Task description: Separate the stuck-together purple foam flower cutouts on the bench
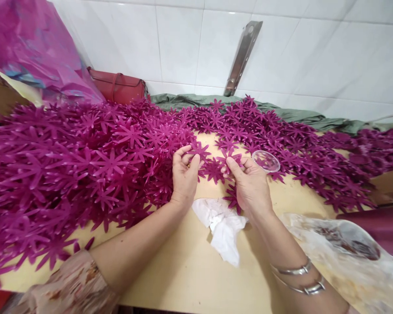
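My left hand [186, 179] is pinched on a magenta flower-shaped piece [200, 150] with long narrow petals. Beside it, my right hand [251, 185] grips another such flower-shaped piece [228, 156] between thumb and fingers. The two hands are a short way apart above the table. Under and between them lie a few loose flower pieces [213, 170]. A large heap of the same pieces [111, 163] spreads to the left of my left hand. A second heap [265, 126] runs along the back and right. Close to my right hand is a small clear round dish [266, 161].
A crumpled white tissue [224, 231] lies on the pale yellow table [183, 279]. At the right are a clear plastic bag [343, 253] and a dark red object [380, 226]. Behind the heaps are a red handbag [118, 86], green cloth [183, 101] and a metal bracket [242, 59].
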`<state>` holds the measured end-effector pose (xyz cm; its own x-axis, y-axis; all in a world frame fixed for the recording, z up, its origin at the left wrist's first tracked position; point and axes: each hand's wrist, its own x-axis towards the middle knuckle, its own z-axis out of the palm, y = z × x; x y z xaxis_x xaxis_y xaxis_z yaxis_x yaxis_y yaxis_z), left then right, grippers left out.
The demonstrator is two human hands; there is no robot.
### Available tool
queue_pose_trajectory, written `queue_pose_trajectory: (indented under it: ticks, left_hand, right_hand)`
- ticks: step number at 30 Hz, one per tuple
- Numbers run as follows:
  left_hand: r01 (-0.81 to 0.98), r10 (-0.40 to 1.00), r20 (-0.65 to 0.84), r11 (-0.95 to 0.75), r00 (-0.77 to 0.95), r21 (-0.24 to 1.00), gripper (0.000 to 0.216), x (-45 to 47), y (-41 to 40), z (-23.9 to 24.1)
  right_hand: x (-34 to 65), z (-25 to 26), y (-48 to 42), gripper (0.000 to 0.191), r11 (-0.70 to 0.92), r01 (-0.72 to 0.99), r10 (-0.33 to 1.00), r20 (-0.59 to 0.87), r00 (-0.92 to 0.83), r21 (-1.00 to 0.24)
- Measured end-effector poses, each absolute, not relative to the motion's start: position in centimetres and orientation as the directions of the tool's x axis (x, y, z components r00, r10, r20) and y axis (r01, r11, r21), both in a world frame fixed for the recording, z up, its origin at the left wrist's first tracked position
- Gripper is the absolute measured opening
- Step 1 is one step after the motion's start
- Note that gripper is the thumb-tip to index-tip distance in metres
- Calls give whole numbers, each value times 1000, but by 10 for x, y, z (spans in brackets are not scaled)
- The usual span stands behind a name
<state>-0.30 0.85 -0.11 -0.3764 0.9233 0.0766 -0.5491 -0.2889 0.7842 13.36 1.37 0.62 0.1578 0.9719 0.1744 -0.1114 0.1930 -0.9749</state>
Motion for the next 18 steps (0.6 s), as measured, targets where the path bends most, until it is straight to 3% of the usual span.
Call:
queue_pose_trajectory:
  ticks: [6,13,18]
  left_hand:
    - [-547,935,95,-280,-342,789,43,1,5,-1]
    - [-505,946,163,-290,-281,813,49,3,7,-3]
    - [-421,886,194,-381,-422,823,46,-5,12,-3]
  right_hand:
    - [132,10,11,39,205,-64,970,194,147,-977]
    - [127,8,8,39,200,40,979,201,15,-979]
    - [128,12,9,24,355,175,901,386,197,-918]
